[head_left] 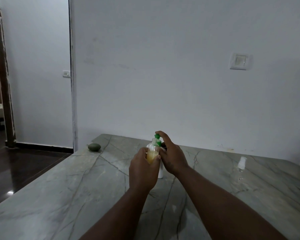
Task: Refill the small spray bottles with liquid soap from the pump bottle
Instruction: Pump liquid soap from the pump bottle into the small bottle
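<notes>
My left hand (142, 168) grips a small clear spray bottle (152, 153), open at the top and about half full of yellow-orange soap. It is held up against the green pump head (157, 140) of a white pump bottle (160, 172) that stands on the marble table (76, 196). My right hand (171, 155) is wrapped round the pump bottle's upper part, with a finger lying on top of the green pump. Most of the white bottle is hidden behind both hands. A second small clear spray bottle (241, 166) with a white sprayer top stands to the right, apart from both hands.
A dark green rounded object (94, 147) lies near the table's far left corner. The table's far edge meets a white wall with a switch plate (240, 61). Off the left edge is dark floor and a doorway (0, 75).
</notes>
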